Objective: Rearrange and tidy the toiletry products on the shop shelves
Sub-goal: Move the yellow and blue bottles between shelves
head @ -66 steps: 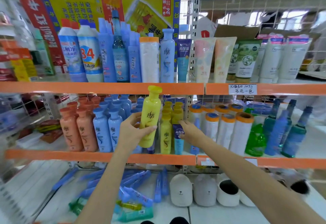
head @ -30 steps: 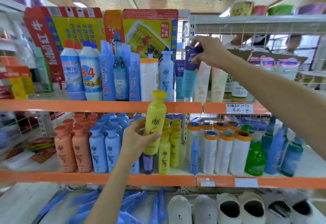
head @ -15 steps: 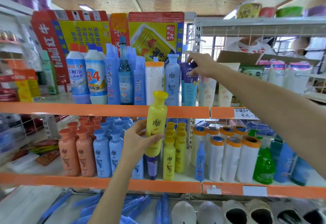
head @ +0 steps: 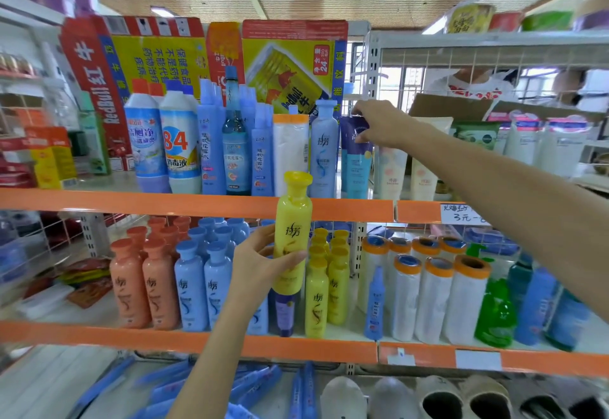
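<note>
**Two items in hand, one tube going onto the upper shelf**

Item 1: dark blue tube, upper shelf, standing just right of the pale blue bottle and left of the cream tubes. Right hand pinches its top edge, thumb and fingers closed on the crimp. Judged step: seating this tube upright in its row. To do it well, press the base flat on the shelf, square the label to the front, and let go only once it stands without leaning on its neighbours.

Item 2: yellow bottle, held upright in front of the middle shelf. Left hand wraps its lower body, fingers curled round. Likely destination: the yellow bottle group directly behind it.

Surroundings: orange bottles and blue bottles to the left; white rolls with orange caps and a green pump bottle to the right.

Obstructions: a small purple bottle stands in front of the yellow row, under the held bottle; a slim blue spray sits just beside the rolls. Tight spacing on the upper shelf risks toppling the neighbouring tubes.
</note>
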